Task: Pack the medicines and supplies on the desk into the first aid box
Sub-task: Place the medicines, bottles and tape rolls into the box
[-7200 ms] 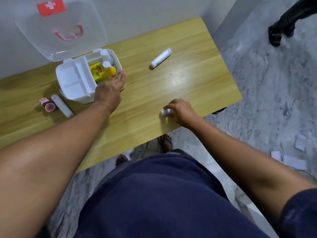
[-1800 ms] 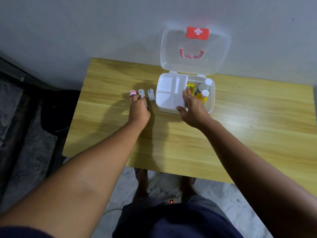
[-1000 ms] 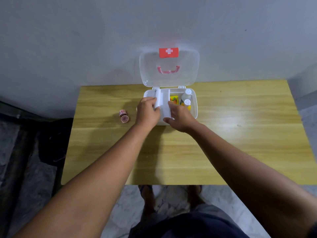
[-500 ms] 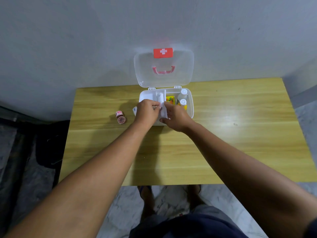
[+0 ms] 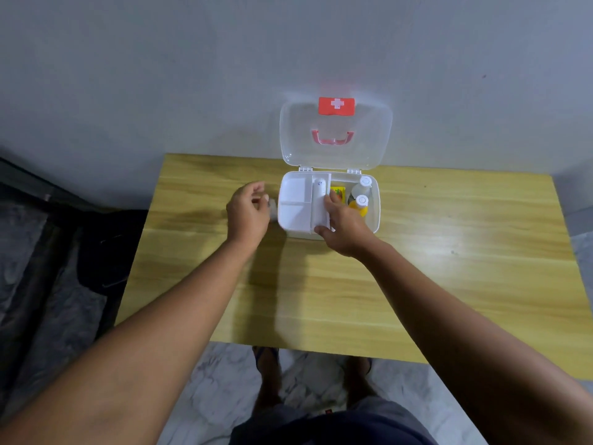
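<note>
While lid (image 5: 335, 136) stands open, right hand (image 5: 345, 224) steadies box (image 5: 373, 216)

The box (image 5: 329, 205) stood on the desk (image 5: 417, 284) against the wall (image 5: 160, 75), its lid (image 5: 335, 136) raised behind it. Two bottles (image 5: 361, 200) stood in its right compartment; a tube (image 5: 320, 187) lay in the middle one.

A single head-worn wide-angle camera looks forward and steeply down from standing height over the near edge of the counter (image 5: 353, 300), facing the grey wall behind it. The open first aid box (image 5: 373, 216) sits just above frame centre, at arm's reach. Both forearms enter from the bottom corners; feet show below the counter's near edge. Edges bend, probably lens distortion.
</note>
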